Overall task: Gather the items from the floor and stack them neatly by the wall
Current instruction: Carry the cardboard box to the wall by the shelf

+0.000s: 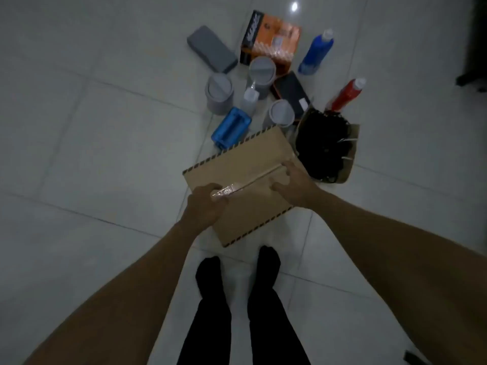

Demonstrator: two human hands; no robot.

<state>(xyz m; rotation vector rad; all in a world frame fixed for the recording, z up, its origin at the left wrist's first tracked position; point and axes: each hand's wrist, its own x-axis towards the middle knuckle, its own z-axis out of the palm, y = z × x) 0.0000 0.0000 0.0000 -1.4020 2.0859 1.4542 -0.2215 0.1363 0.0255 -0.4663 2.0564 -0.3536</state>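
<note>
A flat brown cardboard box (237, 180) with a dashed dark border and a taped seam is between my two hands, just in front of my feet. My left hand (207, 202) grips its near left edge at the tape. My right hand (292, 181) holds its right side, fingers curled on the top face. Beyond it on the floor lie a grey box (210, 48), an orange box (271, 40), a blue bottle (316, 51), a red bottle (345, 94), three grey canisters (220, 93), a blue container (230, 127) and a black flat case (291, 92).
A paper bag with a black tangled bundle (326, 146) sits right of the cardboard box. A small clear bottle (249, 97) stands among the canisters. Dark furniture (474, 48) fills the top right corner. White floor tiles (92, 154) stretch to the left. My black-socked feet (237, 272) are below.
</note>
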